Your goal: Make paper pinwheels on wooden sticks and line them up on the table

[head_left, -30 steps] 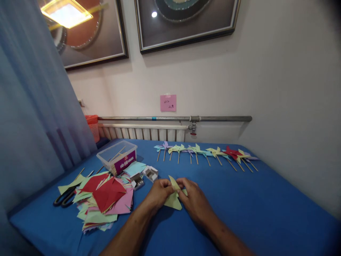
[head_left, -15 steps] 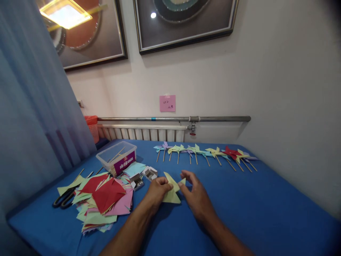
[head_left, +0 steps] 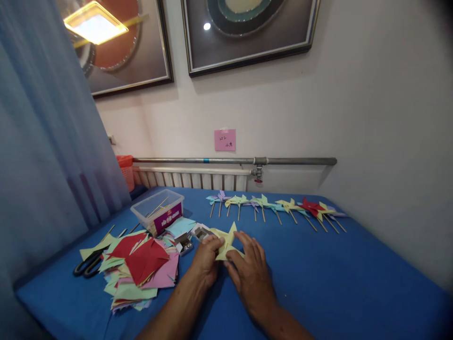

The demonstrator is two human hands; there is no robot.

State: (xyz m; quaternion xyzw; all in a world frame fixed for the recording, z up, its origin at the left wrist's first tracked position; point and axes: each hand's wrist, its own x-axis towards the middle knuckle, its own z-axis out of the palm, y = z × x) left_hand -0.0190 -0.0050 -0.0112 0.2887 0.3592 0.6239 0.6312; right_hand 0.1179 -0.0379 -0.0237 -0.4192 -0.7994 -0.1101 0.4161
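A pale yellow paper pinwheel (head_left: pixel 229 240), with no stick visible on it, is held up over the blue-covered table. My left hand (head_left: pixel 206 260) pinches its left side, the thumb lying near the middle of the folds. At the lower right blade, my right hand (head_left: pixel 252 276) has its fingers and thumb closed on the paper edge. One blade points upward between the hands. Just behind my left hand sit a small open white box (head_left: pixel 200 231) and another small box (head_left: pixel 184 244) holding small metallic pieces.
Left of my hands lies a pile of cut coloured paper (head_left: pixel 146 262), with black-handled scissors (head_left: pixel 87 265) beside it. A clear plastic tub (head_left: pixel 159 212) holds wooden sticks. Finished pinwheels (head_left: pixel 262 202) on sticks line the back. A blue curtain (head_left: pixel 53 165) hangs at the left.
My right hand has moved from the pinwheel's right corner down to its lower right blade. The pinwheel has turned and risen slightly, with one blade now upright. My left hand keeps its hold.
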